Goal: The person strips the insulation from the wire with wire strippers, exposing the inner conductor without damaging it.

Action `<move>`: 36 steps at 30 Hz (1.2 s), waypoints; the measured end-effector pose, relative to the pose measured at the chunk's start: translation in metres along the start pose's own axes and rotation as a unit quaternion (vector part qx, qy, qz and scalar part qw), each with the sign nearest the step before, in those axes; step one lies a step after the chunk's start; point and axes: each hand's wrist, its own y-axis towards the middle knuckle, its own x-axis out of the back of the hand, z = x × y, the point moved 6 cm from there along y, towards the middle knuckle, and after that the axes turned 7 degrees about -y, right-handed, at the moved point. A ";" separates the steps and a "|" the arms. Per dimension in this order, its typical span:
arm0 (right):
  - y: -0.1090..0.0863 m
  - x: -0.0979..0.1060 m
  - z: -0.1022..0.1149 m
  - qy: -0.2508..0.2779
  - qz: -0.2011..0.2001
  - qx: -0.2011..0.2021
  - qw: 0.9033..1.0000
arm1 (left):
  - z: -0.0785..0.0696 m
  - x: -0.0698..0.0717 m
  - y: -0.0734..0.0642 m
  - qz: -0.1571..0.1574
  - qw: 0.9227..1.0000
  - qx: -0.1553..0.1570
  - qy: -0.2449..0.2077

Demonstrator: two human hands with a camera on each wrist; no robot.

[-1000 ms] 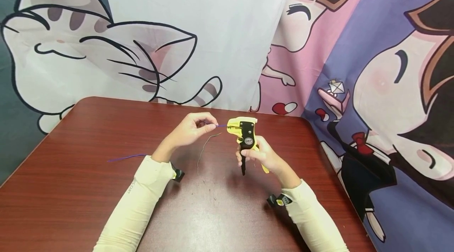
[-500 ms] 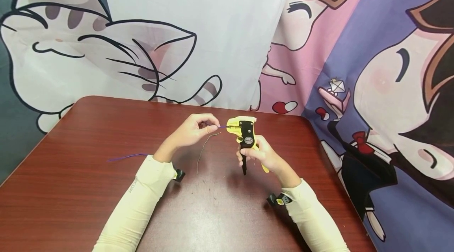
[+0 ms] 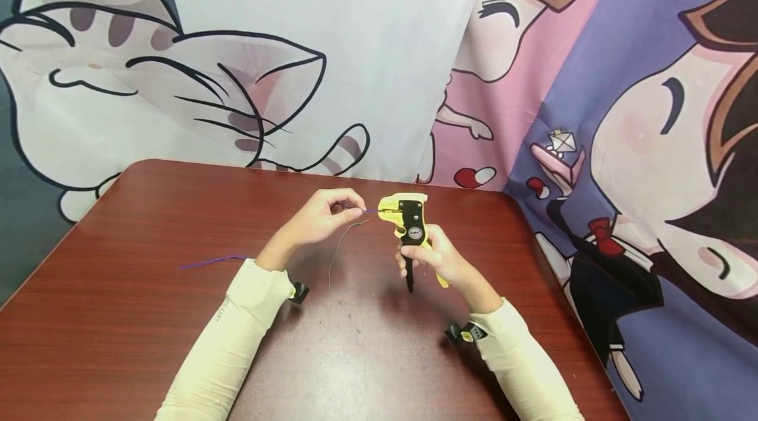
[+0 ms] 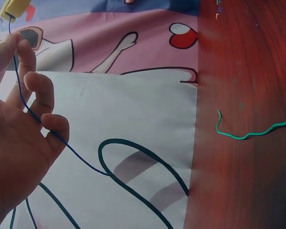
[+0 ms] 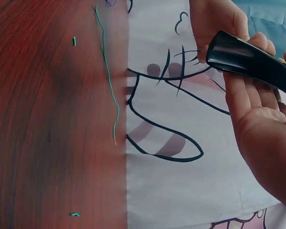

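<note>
My left hand [image 3: 320,217] pinches a thin blue wire [image 4: 81,155] between thumb and forefinger, the other fingers loosely bent. The wire's tail trails back past the left wrist; its front end enters the nose of a yellow and black wire stripper [image 3: 411,217]. My right hand [image 3: 441,258] grips that stripper upright by its handles, fingers curled round the black handle [image 5: 248,59]. In the left wrist view only the stripper's yellow nose [image 4: 16,7] shows. How tightly the jaws bite on the wire cannot be made out.
A thin green wire [image 5: 105,62] lies on the brown wooden table [image 3: 148,316] between the arms. Short green clippings [image 5: 74,41] are scattered close by. Behind the table's far edge hangs a cartoon-printed cloth [image 3: 379,79].
The stripper's black handle has shifted slightly right, nearer the yellow handle. Both hands stay almost in place, with the wire still at the stripper's nose. The head view has drifted a little.
</note>
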 end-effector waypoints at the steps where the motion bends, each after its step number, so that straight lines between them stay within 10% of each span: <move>1: 0.000 0.000 0.000 -0.001 -0.001 -0.002 1.000 | 0.001 0.000 0.000 -0.001 1.000 0.001 0.001; 18: 0.001 -0.003 0.004 -0.056 0.002 0.042 0.998 | -0.027 -0.001 -0.002 -0.025 0.999 -0.024 0.007; 25: 0.002 -0.009 0.008 -0.077 -0.005 0.067 0.995 | -0.009 0.001 0.000 -0.036 0.998 -0.046 0.001; 36: 0.006 -0.011 0.003 -0.046 -0.039 0.043 0.997 | -0.021 0.001 -0.001 -0.065 0.997 -0.031 0.027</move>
